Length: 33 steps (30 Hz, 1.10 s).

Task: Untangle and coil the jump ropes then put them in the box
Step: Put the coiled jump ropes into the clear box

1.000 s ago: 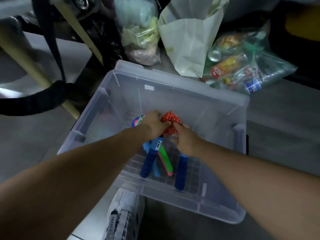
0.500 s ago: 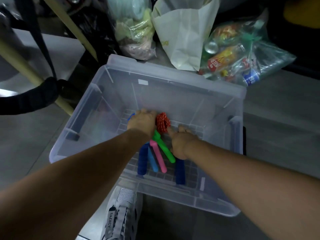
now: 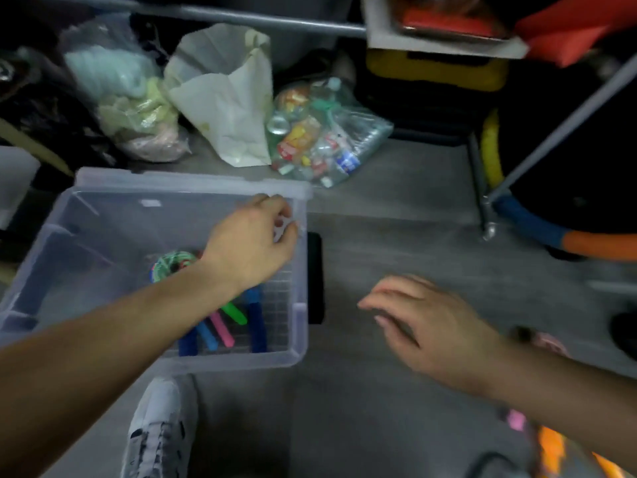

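A clear plastic box (image 3: 193, 182) sits on the grey floor (image 3: 396, 215), left of centre. The jump ropes lie inside it, on its gridded bottom. A coiled rope (image 3: 170, 267) of green and mixed colours rests near the middle, with a bit of red cord just beside it, half hidden by the left forearm. The handles fan out toward the near wall: a dark blue handle (image 3: 256, 315) closest to the right wall, then a green handle (image 3: 234, 312), a pink handle (image 3: 220, 327), a light blue handle (image 3: 208, 337) and another dark blue one (image 3: 188, 343) at the near wall.

The left hand (image 3: 251, 243) hangs over the right end of the box, knuckles up. Its fingers (image 3: 281, 220) curl loosely near the far right corner, so the grip is slack with nothing seen in it. Blur hides whether the fingertips touch the wall.

The right hand (image 3: 431, 326) is outside the box, over bare floor to the right, palm down with fingers stretched and spread. Its grip is open and empty.

A flat black object (image 3: 315, 277) lies against the outside of the box's right wall. A white sneaker (image 3: 158, 426) stands on the floor below the near wall. Beyond the box are a clear bag of pale stuff (image 3: 131, 108), a white paper bag (image 3: 227, 98) and a clear bag of bottles and cans (image 3: 320, 139). At right, a grey metal frame leg (image 3: 481, 188) stands beside a blue and orange foam tube (image 3: 568, 239).
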Each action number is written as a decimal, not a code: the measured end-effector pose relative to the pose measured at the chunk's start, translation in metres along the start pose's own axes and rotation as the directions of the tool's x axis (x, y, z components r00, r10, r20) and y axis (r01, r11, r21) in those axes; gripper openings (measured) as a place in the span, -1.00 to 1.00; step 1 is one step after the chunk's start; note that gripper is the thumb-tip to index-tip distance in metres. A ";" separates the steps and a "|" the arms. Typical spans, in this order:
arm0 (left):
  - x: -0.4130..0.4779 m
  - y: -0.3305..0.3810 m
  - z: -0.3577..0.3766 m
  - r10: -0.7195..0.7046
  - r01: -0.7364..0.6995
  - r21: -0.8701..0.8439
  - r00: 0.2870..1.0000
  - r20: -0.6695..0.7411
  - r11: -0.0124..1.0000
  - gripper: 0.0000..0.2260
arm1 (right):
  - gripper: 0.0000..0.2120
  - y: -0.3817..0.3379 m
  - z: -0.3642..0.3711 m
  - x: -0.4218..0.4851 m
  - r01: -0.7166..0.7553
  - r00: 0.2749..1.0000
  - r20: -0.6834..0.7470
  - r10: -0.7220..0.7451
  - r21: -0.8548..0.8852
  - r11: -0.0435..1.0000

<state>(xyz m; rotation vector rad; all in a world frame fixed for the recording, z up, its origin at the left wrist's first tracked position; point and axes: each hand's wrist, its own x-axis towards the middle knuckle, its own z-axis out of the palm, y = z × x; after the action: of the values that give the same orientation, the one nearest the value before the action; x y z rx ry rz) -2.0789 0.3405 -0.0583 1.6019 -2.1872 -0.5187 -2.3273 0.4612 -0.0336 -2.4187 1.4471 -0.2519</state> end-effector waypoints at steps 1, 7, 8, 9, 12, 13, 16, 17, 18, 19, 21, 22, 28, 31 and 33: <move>0.002 0.035 0.004 0.089 -0.089 -0.039 0.996 -0.006 0.995 -0.73 | -0.79 0.021 -0.006 -0.028 -0.071 0.997 0.002 0.071 -0.004 0.997; 0.009 0.199 0.110 0.300 -0.280 -0.109 0.856 0.420 0.954 -0.85 | -0.78 0.137 -0.011 -0.188 -0.523 0.852 0.027 0.522 0.059 0.850; 0.008 0.216 0.138 0.268 -0.254 -0.096 0.822 0.502 0.962 -0.84 | -0.80 0.152 -0.009 -0.208 -0.603 0.798 0.042 0.601 0.075 0.795; 0.004 0.231 0.164 0.232 -0.221 -0.089 0.792 0.565 0.971 -0.82 | -0.80 0.169 -0.004 -0.229 -0.680 0.733 0.082 0.675 0.092 0.727; -0.007 0.269 0.240 0.118 -0.091 -0.076 0.729 0.675 0.993 -0.72 | -0.79 0.220 0.020 -0.278 -0.821 0.569 0.171 0.804 0.172 0.545; -0.010 0.279 0.264 0.088 -0.040 -0.085 0.715 0.694 0.996 -0.68 | -0.79 0.236 0.028 -0.288 -0.838 0.540 0.164 0.825 0.197 0.509; -0.017 0.300 0.327 0.003 0.109 -0.107 0.689 0.725 0.988 -0.59 | -0.73 0.283 0.055 -0.301 -0.858 0.498 0.176 0.849 0.238 0.455; -0.019 0.305 0.344 -0.021 0.162 -0.123 0.680 0.733 0.979 -0.59 | -0.66 0.297 0.064 -0.300 -0.858 0.500 0.175 0.848 0.231 0.458; -0.020 0.309 0.360 -0.048 0.219 -0.137 0.673 0.738 0.966 -0.61 | -0.62 0.310 0.074 -0.298 -0.861 0.494 0.169 0.853 0.230 0.454; -0.021 0.313 0.374 -0.067 0.261 -0.150 0.670 0.739 0.954 -0.63 | -0.62 0.319 0.080 -0.295 -0.862 0.488 0.158 0.859 0.241 0.446; -0.021 0.320 0.402 -0.090 0.322 -0.179 0.670 0.736 0.930 -0.69 | -0.66 0.339 0.097 -0.289 -0.849 0.494 0.156 0.855 0.299 0.436; -0.021 0.322 0.415 -0.103 0.348 -0.188 0.669 0.736 0.918 -0.73 | -0.65 0.345 0.103 -0.287 -0.834 0.506 0.154 0.849 0.338 0.436; -0.017 0.336 0.460 -0.262 0.670 -0.289 0.595 0.760 0.684 -0.70 | -0.70 0.360 0.124 -0.277 -0.767 0.528 0.115 0.841 0.490 0.414; -0.016 0.333 0.454 -0.236 0.700 -0.377 0.612 0.755 0.607 -0.72 | -0.67 0.350 0.126 -0.269 -0.697 0.574 0.063 0.817 0.561 0.447; -0.012 0.327 0.434 -0.188 0.679 -0.472 0.661 0.727 0.562 -0.66 | -0.67 0.342 0.121 -0.259 -0.646 0.583 -0.001 0.812 0.607 0.464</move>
<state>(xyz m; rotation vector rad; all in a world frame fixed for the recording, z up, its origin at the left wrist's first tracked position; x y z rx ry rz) -2.5620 0.4753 -0.2680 1.6213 -1.4360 -2.0439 -2.6958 0.5593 -0.2652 -1.1381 2.0573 -0.7161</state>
